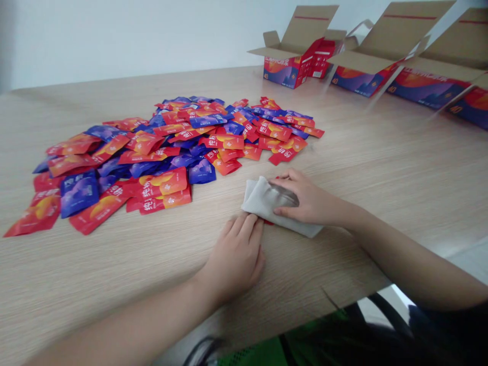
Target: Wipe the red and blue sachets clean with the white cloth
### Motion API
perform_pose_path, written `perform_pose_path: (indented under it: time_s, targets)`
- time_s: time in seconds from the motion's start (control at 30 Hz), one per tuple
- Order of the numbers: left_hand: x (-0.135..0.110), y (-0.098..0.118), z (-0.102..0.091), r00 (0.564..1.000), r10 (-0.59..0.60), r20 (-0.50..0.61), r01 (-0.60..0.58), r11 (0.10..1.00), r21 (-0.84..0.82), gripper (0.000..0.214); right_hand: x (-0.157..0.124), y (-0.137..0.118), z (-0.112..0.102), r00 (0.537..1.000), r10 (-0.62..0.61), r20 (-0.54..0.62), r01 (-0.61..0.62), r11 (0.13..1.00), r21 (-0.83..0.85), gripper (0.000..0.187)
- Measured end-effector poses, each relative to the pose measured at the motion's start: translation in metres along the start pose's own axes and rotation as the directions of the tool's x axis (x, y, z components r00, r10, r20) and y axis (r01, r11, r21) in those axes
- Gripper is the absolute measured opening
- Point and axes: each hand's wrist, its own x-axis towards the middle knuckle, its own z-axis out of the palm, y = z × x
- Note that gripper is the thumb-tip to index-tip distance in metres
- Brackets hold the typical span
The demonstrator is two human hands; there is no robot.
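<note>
A folded white cloth (263, 199) lies on the table close in front of me, with small bits of a red sachet (268, 222) showing from under its edge. My right hand (305, 198) grips the cloth between thumb and fingers and presses it over the sachet. At the cloth's near left corner, my left hand (237, 250) has its fingers together and bent down, holding the sachet's edge against the table. The cloth and my fingers hide most of that sachet. Beyond both hands spreads a heap of red and blue sachets (206, 122).
Several open printed cartons (280, 71) stand along the back right, their brown flaps raised. A pale wall (133, 40) rises behind the wood-grain table (125, 269). The table's near edge runs below my right forearm, above a green and black seat or bag.
</note>
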Motion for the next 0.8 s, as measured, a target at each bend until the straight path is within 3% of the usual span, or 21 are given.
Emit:
perform_pose_path:
  time_s: [0.2, 0.33, 0.47, 0.5, 0.57, 0.67, 0.73, 0.8]
  targets:
    - [0.000, -0.001, 0.001, 1.000, 0.007, -0.006, -0.007, 1.000, -0.001, 0.046, 0.008, -0.005, 0.002, 0.998, 0.062, 0.023, -0.062, 0.998, -0.007, 0.073]
    - [0.000, -0.001, 0.002, 1.000, -0.004, -0.012, 0.004, 1.000, 0.002, 0.046, 0.013, -0.008, -0.003, 0.995, 0.054, 0.085, -0.054, 0.999, -0.002, 0.042]
    - [0.000, -0.001, 0.002, 1.000, 0.001, 0.000, -0.001, 1.000, -0.011, 0.049, 0.006, -0.016, -0.016, 0.991, -0.123, -0.047, 0.114, 0.980, -0.165, 0.014]
    - [0.000, -0.002, 0.002, 1.000, 0.003, 0.006, -0.003, 1.000, -0.017, 0.050, 0.004, -0.018, -0.023, 0.985, -0.171, -0.030, 0.163, 0.971, -0.174, 0.010]
    - [0.000, -0.002, 0.002, 1.000, 0.006, 0.013, -0.005, 1.000, -0.026, 0.052, 0.005, -0.024, -0.043, 0.970, -0.208, 0.126, 0.220, 0.971, -0.090, 0.013]
    - [-0.001, -0.002, 0.001, 1.000, 0.004, 0.013, -0.004, 1.000, -0.031, 0.054, 0.016, -0.033, -0.071, 0.915, -0.182, 0.361, 0.178, 0.983, 0.045, 0.021]
    - [-0.001, -0.001, 0.000, 1.000, 0.004, 0.012, -0.003, 0.999, -0.032, 0.054, 0.029, -0.037, -0.075, 0.904, -0.172, 0.392, 0.183, 0.983, 0.010, 0.023]
    - [-0.001, -0.001, -0.001, 1.000, 0.004, 0.016, -0.003, 0.999, -0.032, 0.053, 0.044, -0.036, -0.061, 0.910, -0.196, 0.366, 0.235, 0.970, -0.065, 0.026]
